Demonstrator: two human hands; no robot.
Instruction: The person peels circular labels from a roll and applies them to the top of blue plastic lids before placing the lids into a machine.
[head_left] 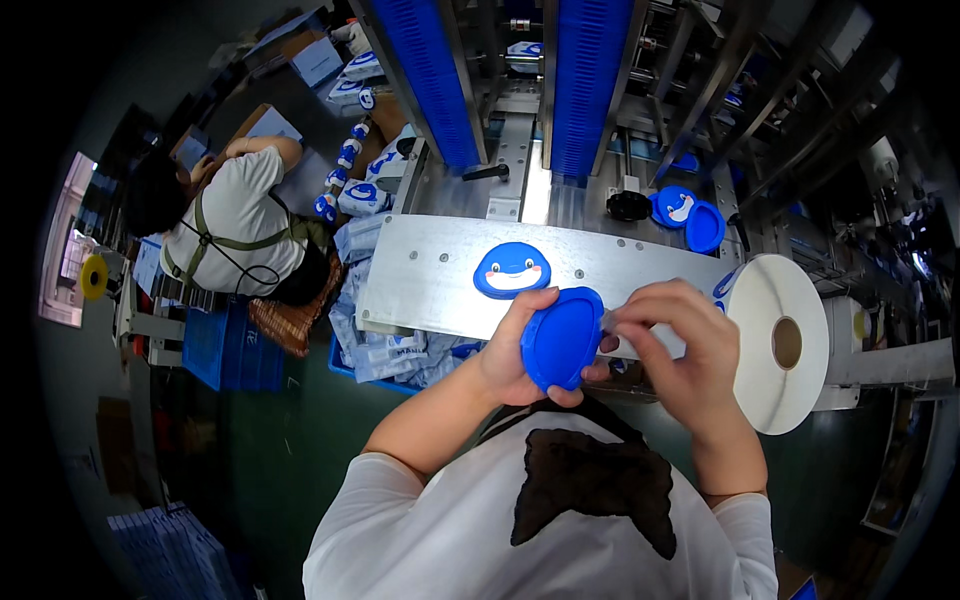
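Blue oval lid (pixel 561 337), upright, back-facing

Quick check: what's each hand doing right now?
Left hand: closed on the blue oval lid, held up on edge.
Right hand: fingers pinched at the lid's right edge; what they pinch cannot be told.

So much blue here: the lid (pixel 561 338) being held is solid bright blue, and the one lying on the silvery grey metal plate (pixel 420 275) is a blue lid (pixel 511 270) with a white cartoon face, dark eyes and a smile. The two conveyor belts (pixel 430 75) up top are deep blue with fine ribbing, the tape roll (pixel 760 345) is plain white with a tan core, and the crate (pixel 225 350) on the left is blue too. The co-worker's shirt (pixel 240 215) is white with olive-green apron straps.
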